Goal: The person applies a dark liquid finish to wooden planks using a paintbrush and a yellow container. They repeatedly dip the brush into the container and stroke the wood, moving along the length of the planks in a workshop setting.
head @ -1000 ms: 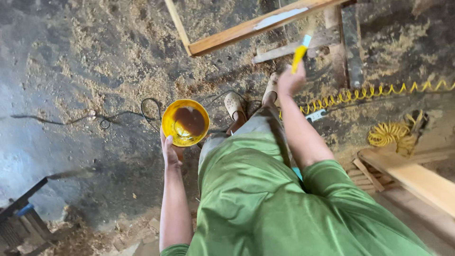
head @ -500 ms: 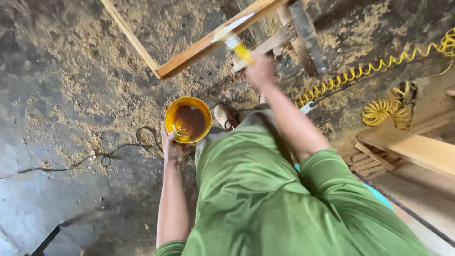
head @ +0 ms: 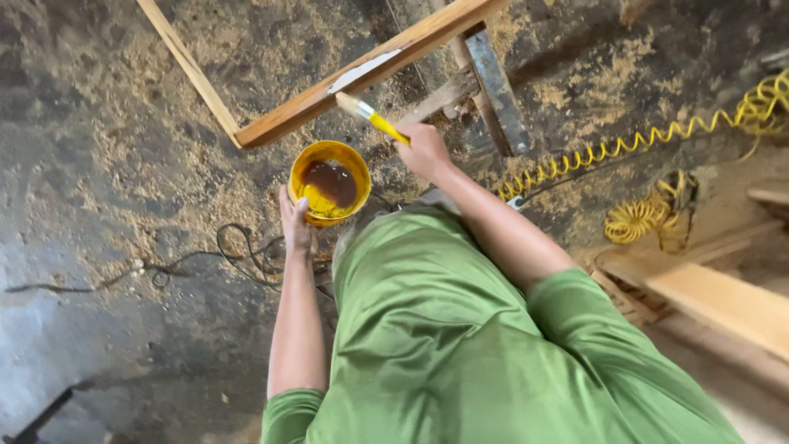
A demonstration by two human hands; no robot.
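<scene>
Left hand (head: 296, 226) cups yellow bowl (head: 329, 182) of brown liquid, fingers wrapped at its near side, centre frame. Right hand (head: 425, 149), fingers closed on yellow-handled brush (head: 370, 117), bristles touching wooden frame (head: 362, 74) at upper centre.

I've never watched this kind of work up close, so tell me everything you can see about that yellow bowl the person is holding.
The yellow bowl is round and shallow, seemingly plastic, with its rim and inner wall smeared. A pool of dark brown liquid sits in it, leaving bare yellow at the near side. It is held roughly level above the sawdust-strewn floor, cupped from below by the left hand. Nothing else touches it; the brush in the right hand is just above and clear of it.
</scene>
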